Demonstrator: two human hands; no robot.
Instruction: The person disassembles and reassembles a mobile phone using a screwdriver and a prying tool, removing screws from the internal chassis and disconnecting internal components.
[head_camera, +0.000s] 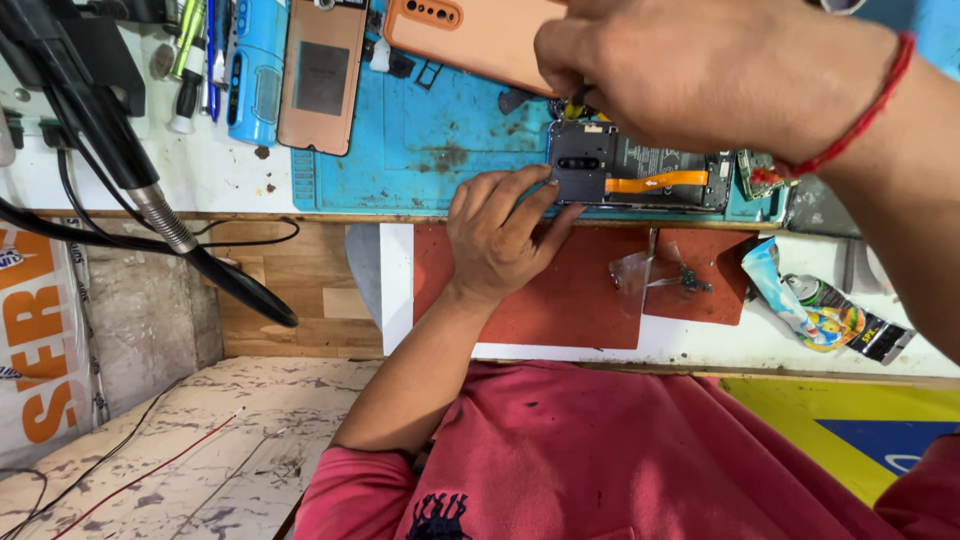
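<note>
Black opened phone (640, 175), thin and fragile: left hand (497, 235) pins its edge, right hand (700, 75) pinches a yellow-handled tool (572, 110).

Both hands (500, 235) (700, 75) extended, fingers curled

Opened phone sitting on the mat at the bench edge, both hands on it

The opened phone (640, 175) is lying on the work mat (440, 140), with the left hand (500, 235) resting just in front of it, fingers touching its near-left corner, and the right hand (700, 80) hovering over its top. A back cover (470, 40) is lying behind the phone, another cover (322, 75) sitting left of that, tools (195, 60) further left. A squeezed tube (825, 305) is lying off to the right.
</note>
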